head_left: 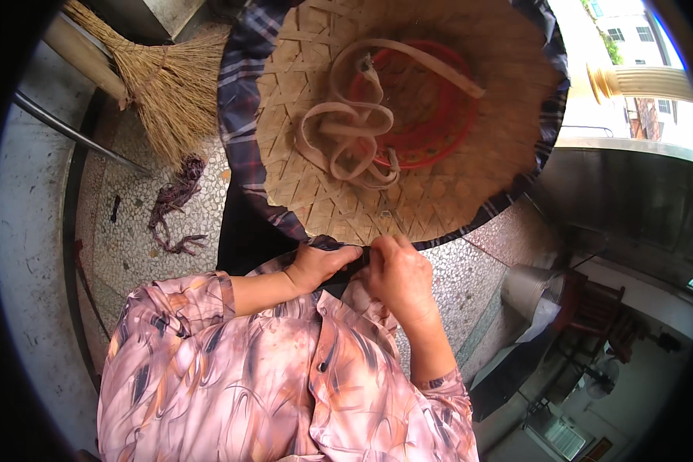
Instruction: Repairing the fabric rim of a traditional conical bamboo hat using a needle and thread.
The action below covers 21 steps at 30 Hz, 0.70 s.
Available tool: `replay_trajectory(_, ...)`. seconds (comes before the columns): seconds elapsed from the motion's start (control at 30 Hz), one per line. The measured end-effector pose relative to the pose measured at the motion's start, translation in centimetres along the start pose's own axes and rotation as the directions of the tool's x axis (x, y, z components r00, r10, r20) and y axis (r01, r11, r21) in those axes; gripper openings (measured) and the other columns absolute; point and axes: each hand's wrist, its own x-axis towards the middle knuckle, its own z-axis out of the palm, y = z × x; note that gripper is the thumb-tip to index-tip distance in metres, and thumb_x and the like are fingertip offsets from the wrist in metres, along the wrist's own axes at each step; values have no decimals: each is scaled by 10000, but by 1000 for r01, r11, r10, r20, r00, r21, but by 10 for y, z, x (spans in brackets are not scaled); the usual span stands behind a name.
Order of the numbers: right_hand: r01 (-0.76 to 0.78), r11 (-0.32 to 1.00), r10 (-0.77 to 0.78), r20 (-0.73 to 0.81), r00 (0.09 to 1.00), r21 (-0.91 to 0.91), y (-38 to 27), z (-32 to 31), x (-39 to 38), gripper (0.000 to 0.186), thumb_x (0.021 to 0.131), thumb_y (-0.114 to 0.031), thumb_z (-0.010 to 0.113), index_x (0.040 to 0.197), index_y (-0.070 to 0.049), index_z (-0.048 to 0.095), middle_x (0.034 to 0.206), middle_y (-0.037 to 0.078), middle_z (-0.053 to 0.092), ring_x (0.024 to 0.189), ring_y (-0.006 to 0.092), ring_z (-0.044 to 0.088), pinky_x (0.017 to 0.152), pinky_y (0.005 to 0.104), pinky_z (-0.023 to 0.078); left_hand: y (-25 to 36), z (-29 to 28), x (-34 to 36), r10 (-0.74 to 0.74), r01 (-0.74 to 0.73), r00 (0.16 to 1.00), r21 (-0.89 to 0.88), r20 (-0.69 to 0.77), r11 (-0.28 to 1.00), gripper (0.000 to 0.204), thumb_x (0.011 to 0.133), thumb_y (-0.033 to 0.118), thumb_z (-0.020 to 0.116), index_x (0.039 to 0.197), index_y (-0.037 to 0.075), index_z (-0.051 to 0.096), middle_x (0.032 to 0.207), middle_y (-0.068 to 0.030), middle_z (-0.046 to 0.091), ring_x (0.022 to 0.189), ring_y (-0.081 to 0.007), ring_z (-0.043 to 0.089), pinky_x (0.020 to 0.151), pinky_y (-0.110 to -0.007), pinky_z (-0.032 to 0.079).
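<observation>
A wide round woven bamboo piece point(300, 77), edged in dark plaid fabric point(244, 162), fills the upper middle. A red perforated plastic piece point(450, 123) sits in its centre, with a loosely looped beige strap point(381, 115) lying over it. My left hand point(323, 262) holds the plaid fabric at the near edge, thumb pointing right. Just to its right, my right hand point(400, 273) has its fingers curled closed at the same edge, on the fabric; the fingertips are partly hidden. Dark material hangs behind my hands, below the woven piece.
A straw broom point(154, 85) and a bunched dark cord point(169, 208) are at left on the speckled floor point(115, 246), near a curved metal tube point(77, 131). At right are a metal cylinder point(527, 296), wooden chair point(593, 300), fan point(600, 376) and dark metal counter point(616, 208). Buildings show beyond.
</observation>
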Motion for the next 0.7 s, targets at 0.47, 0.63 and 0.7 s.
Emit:
replay_trajectory(0.47, 53, 987, -74, -139, 987, -149, 3, 7, -16, 127, 782, -141, 686, 822, -49, 607, 830, 147, 614, 687, 335, 652, 595, 417, 536, 9, 1, -1, 69, -69, 997, 20, 19, 997, 220, 870, 260, 676, 847, 49, 737, 662, -8, 647, 609, -77, 583, 560, -264, 460)
replay_trajectory(0.63, 65, 974, -97, -141, 985, -216, 9, 20, -15, 139, 729, -54, 663, 834, -27, 575, 820, 157, 596, 661, 322, 655, 570, 402, 548, 12, -2, -1, -28, 23, 999, 122, 38, 992, 232, 918, 215, 641, 952, 4, 732, 700, -24, 659, 635, -95, 598, 603, -255, 473)
replay_trajectory(0.7, 50, 973, -83, -141, 987, -223, 9, 26, -15, 140, 727, -49, 657, 838, -21, 576, 832, 165, 596, 658, 328, 654, 571, 402, 549, 15, -1, -2, -63, 59, 998, 116, 29, 991, 238, 923, 218, 635, 964, 6, 732, 710, -22, 661, 644, -93, 600, 610, -254, 476)
